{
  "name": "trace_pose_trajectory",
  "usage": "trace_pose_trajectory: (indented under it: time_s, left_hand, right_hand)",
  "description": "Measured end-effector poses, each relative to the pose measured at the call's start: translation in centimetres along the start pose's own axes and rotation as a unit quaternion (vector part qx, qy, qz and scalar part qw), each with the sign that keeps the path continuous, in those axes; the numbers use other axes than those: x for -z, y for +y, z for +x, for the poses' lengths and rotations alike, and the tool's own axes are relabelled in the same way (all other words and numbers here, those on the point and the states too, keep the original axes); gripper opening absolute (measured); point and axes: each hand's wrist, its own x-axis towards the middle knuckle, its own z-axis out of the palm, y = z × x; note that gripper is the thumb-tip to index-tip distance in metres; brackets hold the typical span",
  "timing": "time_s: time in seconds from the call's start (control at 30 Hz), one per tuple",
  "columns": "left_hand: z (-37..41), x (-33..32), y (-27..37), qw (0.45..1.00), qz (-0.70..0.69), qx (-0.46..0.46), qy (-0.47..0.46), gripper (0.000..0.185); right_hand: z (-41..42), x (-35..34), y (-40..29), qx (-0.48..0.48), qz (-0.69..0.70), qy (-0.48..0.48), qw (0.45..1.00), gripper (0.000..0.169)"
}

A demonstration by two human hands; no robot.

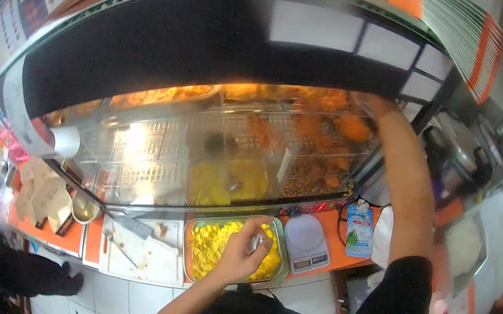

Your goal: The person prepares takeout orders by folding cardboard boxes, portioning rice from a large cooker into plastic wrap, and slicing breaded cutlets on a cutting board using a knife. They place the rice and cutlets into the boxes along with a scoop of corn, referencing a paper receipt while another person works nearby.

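Observation:
My left hand (pixel 242 253) is closed around a shiny metal utensil (pixel 257 243), of which only a short piece shows. It is over a glass-like rectangular tray (pixel 285 264) heaped with yellow food (pixel 206 248) that resembles scrambled egg. My right arm reaches up and forward to a glass-fronted food warmer cabinet (pixel 142 204). At the cabinet's upper right, my right hand (pixel 369 102) is blurred and partly out of sight, so its grip is unclear. Fried pieces (pixel 353 128) of orange-brown food lie on wire racks close below it.
Left of the tray is a white cutting board (pixel 118 266) with a broad-bladed knife (pixel 134 226) and a fork (pixel 121 247). A kitchen scale (pixel 307 243) and a blue packet (pixel 359 234) stand to the right. A metal bowl (pixel 85 210) and brown paper (pixel 43 194) are farther left.

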Motion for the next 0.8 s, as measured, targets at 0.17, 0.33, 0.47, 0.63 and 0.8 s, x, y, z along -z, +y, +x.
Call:
trace_pose_trajectory:
  time_s: [0.17, 0.33, 0.47, 0.63, 0.8]
  left_hand:
    - [-5.5, 2.2, -2.5, 0.997, -0.052, 0.042, 0.028, 0.034]
    - [-9.5, 4.6, -3.4, 0.983, -0.095, 0.133, 0.078, 0.021]
    - [-11.6, 6.4, -2.2, 0.947, -0.131, 0.263, 0.133, 0.015]
    - [-15.6, 8.3, -5.7, 0.951, -0.069, 0.165, 0.252, 0.016]
    - [-17.9, 10.8, -7.4, 0.924, -0.034, 0.197, 0.325, 0.017]
  right_hand:
    - [0.0, -1.4, -0.1, 0.013, 0.011, 0.011, 1.0, 0.045]
    - [-0.8, -1.7, 1.6, 0.002, 0.018, 0.02, 1.0, 0.045]
    - [-0.8, -2.2, 1.7, 0.008, 0.028, 0.031, 0.999, 0.045]
    - [-2.1, -4.6, -0.7, 0.048, 0.05, 0.062, 0.996, 0.045]
    - [-8.6, -6.6, 4.9, 0.022, 0.085, 0.089, 0.992, 0.046]
